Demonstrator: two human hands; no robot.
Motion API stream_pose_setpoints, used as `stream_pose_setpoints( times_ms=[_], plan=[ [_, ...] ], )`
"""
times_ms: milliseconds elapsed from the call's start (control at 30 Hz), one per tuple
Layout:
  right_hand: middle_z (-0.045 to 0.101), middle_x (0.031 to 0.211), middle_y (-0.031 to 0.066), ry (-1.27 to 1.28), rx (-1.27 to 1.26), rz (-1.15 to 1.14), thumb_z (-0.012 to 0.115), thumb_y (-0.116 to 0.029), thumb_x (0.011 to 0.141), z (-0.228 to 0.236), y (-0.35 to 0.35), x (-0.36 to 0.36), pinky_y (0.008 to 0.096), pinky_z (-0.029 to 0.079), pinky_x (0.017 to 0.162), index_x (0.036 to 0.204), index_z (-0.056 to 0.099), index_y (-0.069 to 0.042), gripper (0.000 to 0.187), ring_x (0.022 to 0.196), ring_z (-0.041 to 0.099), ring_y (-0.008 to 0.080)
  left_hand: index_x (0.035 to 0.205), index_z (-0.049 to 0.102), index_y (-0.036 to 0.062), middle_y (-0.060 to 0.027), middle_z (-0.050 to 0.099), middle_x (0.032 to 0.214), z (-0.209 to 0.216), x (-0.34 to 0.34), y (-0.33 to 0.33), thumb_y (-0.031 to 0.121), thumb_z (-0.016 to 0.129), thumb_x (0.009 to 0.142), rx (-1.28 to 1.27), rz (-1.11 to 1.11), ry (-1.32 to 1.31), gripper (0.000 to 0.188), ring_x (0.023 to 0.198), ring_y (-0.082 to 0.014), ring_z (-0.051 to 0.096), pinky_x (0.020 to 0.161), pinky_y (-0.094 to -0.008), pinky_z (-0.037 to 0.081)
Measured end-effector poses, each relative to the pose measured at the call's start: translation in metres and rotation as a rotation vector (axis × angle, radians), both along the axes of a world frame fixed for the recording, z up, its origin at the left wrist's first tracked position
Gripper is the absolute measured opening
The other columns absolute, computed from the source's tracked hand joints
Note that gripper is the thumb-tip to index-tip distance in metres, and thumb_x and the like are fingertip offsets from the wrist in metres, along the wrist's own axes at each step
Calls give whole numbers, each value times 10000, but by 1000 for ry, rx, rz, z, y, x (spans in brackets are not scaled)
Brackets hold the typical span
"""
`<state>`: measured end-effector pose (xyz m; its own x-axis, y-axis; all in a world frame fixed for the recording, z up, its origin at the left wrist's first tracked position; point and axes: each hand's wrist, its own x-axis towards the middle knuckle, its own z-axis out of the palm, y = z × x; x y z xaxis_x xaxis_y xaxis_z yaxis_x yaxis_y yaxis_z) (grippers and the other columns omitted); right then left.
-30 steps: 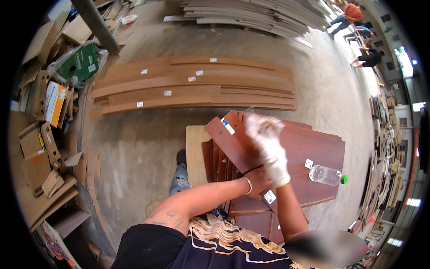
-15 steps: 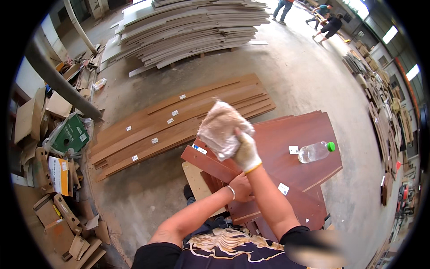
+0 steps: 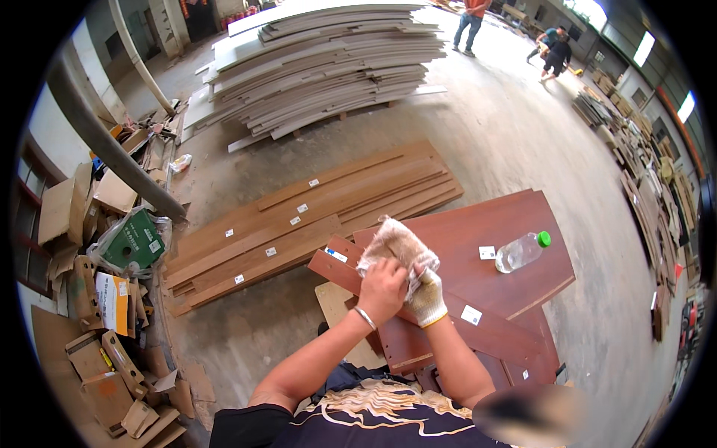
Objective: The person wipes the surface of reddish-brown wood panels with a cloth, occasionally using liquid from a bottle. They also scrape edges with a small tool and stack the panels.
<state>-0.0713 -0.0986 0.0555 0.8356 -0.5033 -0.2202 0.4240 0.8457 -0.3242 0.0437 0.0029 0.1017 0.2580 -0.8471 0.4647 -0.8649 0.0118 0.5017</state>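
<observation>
Concrete floor (image 3: 515, 149) of a wide workshop spreads around us, with a tall pile of pale boards (image 3: 336, 75) at the upper middle of the frame and cardboard scraps (image 3: 108, 399) at the lower left. Near the centre we have a whitish and brownish cloth (image 3: 396, 240), over the reddish-brown panels (image 3: 470, 228); we cannot tell if it touches them. Our bare left hand (image 3: 383, 290) and our gloved right hand (image 3: 427, 300) are together, both gripping this cloth. Right of the centre, one clear bottle (image 3: 520, 254) lies on the panels, just beside a white label (image 3: 487, 253). Brown planks (image 3: 351, 198) stretch left of the centre, and at the upper right we see three people (image 3: 470, 26).
</observation>
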Motion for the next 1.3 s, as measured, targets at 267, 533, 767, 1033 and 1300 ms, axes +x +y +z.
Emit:
stream_pose_setpoints(
  times_ms=[267,533,767,1033,1300],
  plan=[
    [690,1128,137,421,-173,-294,590,17,988,15,-9,-14,444,650,835,1357,559,-50,376,1007,724,305,1053,699,43,-111,688,1127,-41,-40,51,-4,658,793,-145,-84,184,268,1118,-322,643,978,-464,502],
    [698,1283,189,1084,-1883,214,563,-327,1029,-37,-27,1,446,533,953,1362,650,-91,418,1150,670,306,1593,356,35,-182,310,1699,-85,-82,-18,496,829,790,384,-560,0,1040,1598,-351,241,1309,-514,182],
    [508,1599,138,1074,-2468,504,406,-371,1058,-32,26,68,502,197,1289,1524,549,-110,553,1544,365,322,1515,480,30,-225,384,1641,-143,-94,-33,481,489,983,200,-413,-335,697,1547,-426,320,1263,-642,202],
    [576,1516,131,789,-2367,285,361,-362,1063,-9,-1,176,503,331,1201,1441,616,-232,474,1387,502,364,1503,473,-34,-251,463,1566,-146,-87,-50,370,431,1016,164,-442,-419,634,1487,-441,399,1240,-676,234],
    [647,1383,124,855,-2457,246,425,-328,1035,-24,-7,199,489,305,1228,1379,656,-183,439,1347,525,345,1419,524,-73,-280,550,1443,-142,-98,-67,374,528,943,232,-534,-332,653,1364,-449,515,1205,-686,299]
  ],
)
